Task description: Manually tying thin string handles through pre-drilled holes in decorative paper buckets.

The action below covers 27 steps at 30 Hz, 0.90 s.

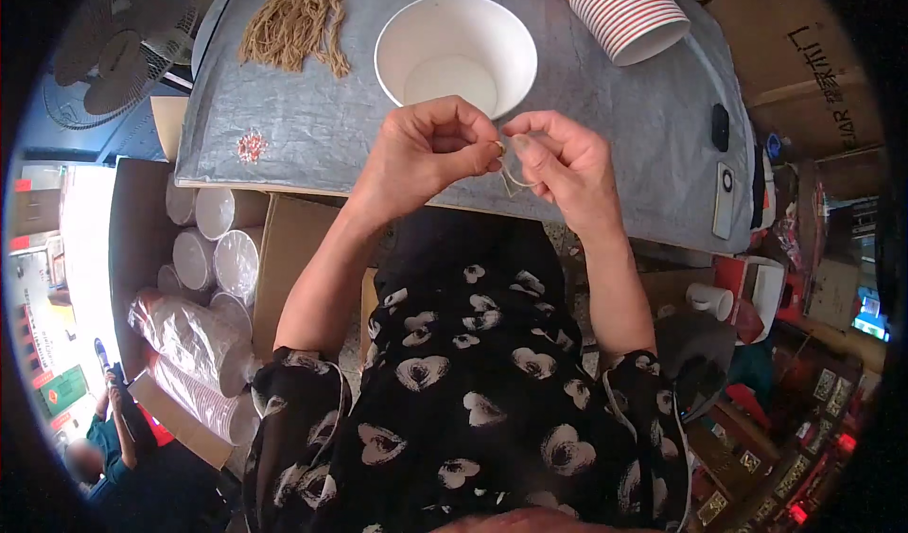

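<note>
Both my hands meet over the table's near edge, just in front of a large white paper tub [515,51] that stands with its mouth toward me. Between the fingertips runs a thin tan string [511,181], part of it dangling in a small loop. My left hand [426,155] is closed, thumb and forefinger pinching the string at a small knot or end. My right hand [567,164] is curled with thumb and forefinger close together, and the string passes into its fingers. The exact grip there is partly hidden.
A bundle of tan strings [301,17] lies at the far left of the grey-covered table [312,126]. Stacked orange-and-white tubs [629,13] lie at the far right. Small red-and-white bits [251,147], a phone [724,200] and a box of wrapped tubs [203,344] are around.
</note>
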{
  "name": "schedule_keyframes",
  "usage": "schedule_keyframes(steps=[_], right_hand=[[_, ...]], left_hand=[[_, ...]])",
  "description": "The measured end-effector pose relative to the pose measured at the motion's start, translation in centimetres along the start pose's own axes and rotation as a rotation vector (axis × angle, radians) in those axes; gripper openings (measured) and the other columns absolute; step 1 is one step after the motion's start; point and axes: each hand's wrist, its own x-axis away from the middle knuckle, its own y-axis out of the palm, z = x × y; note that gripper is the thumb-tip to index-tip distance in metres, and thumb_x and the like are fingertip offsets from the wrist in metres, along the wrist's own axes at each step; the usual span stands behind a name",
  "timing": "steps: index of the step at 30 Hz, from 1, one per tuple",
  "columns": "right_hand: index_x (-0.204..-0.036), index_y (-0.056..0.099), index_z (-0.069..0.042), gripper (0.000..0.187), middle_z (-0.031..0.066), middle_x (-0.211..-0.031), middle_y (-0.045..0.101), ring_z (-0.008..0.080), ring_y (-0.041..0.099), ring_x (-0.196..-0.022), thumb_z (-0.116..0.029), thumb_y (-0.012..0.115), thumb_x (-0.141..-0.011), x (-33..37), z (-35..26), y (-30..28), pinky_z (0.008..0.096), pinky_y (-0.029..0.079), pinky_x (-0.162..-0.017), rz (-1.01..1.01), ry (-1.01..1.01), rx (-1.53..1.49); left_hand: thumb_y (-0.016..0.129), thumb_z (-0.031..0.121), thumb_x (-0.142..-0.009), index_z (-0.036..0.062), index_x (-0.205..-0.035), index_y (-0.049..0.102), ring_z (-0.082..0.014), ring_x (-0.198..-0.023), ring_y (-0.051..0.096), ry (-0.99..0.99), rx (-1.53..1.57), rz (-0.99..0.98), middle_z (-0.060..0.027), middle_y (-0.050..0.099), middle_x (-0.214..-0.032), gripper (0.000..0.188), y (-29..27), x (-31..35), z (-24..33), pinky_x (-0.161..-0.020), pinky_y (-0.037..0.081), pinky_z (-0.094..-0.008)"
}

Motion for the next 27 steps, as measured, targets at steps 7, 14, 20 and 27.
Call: schedule_keyframes(steps=[7, 14, 20, 27], right_hand=[[-0.105, 0.065, 0.001, 0.011, -0.0046, -0.065, 0.058, 0.0009, 0.048, -0.058, -0.007, 0.064, -0.097, -0.2, 0.3, -0.1, 0.0192, 0.039, -0.051, -0.057, -0.041, 0.05], [-0.099, 0.062, -0.001, 0.005, -0.0047, -0.067, 0.056, 0.0008, 0.045, -0.057, -0.006, 0.061, -0.097, -0.3, 0.5, 0.8, 0.0179, 0.036, -0.05, -0.012, -0.107, 0.109], [-0.099, 0.062, 0.0, 0.013, -0.0028, -0.066, 0.056, 0.003, 0.048, -0.056, -0.013, 0.061, -0.099, -0.3, 1.4, -0.3, 0.0198, 0.038, -0.05, 0.019, 0.022, -0.145], [-0.113, 0.068, 0.0, 0.027, -0.0028, -0.069, 0.06, 0.0029, 0.052, -0.06, -0.023, 0.064, -0.101, -0.1, 0.4, -0.4, 0.0186, 0.039, -0.051, 0.059, -0.064, -0.035]], left_hand=[[0.073, 0.0, -0.09, -0.0015, -0.094, 0.066, -0.0121, -0.084, 0.071, -0.058, -0.062, 0.031, -0.0053, 0.071, -0.088, 0.008, 0.3, 0.3, 0.8, -0.075, 0.058, -0.0238], [0.072, 0.0, -0.091, -0.0019, -0.094, 0.064, -0.012, -0.085, 0.071, -0.045, -0.09, 0.036, -0.0058, 0.071, -0.089, 0.009, 0.4, 0.2, 0.5, -0.077, 0.06, -0.0247], [0.07, -0.001, -0.092, -0.0007, -0.093, 0.064, -0.0148, -0.086, 0.073, -0.003, 0.064, 0.024, -0.01, 0.073, -0.09, 0.006, 0.2, 0.0, 0.1, -0.075, 0.059, -0.0247], [0.07, -0.001, -0.092, -0.0006, -0.093, 0.063, -0.0151, -0.085, 0.073, -0.017, 0.017, 0.023, -0.0094, 0.073, -0.09, 0.006, 0.1, -0.2, 0.0, -0.074, 0.059, -0.0245]])
